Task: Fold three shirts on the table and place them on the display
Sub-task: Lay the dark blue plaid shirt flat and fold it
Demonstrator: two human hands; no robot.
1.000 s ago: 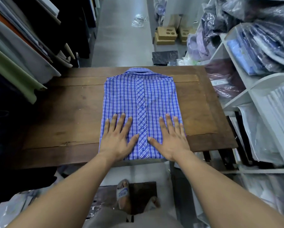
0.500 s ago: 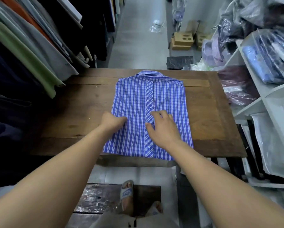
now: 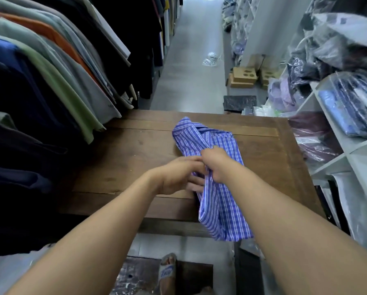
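A blue checked shirt (image 3: 220, 201) is lifted off the brown wooden table (image 3: 123, 158) at its middle. Its collar end (image 3: 191, 133) still lies on the tabletop, and its lower half hangs over the near edge. My right hand (image 3: 215, 165) grips the shirt's middle from above, fingers curled into the cloth. My left hand (image 3: 178, 175) is right beside it on the left, fingers reaching under the fabric at the fold. Whether the left fingers pinch the cloth is hidden by the right hand.
Hanging garments (image 3: 50, 81) crowd the left side over the table's edge. White shelves (image 3: 335, 133) with bagged shirts stand at the right. Cardboard boxes (image 3: 243, 77) and a dark slab (image 3: 239, 103) lie on the aisle floor beyond the table. My sandalled foot (image 3: 167, 271) shows below.
Both hands left the flat shirt's lower part, moved up to its middle and gathered it. The shirt has gone from lying flat to bunched and lifted, tail hanging off the near edge.
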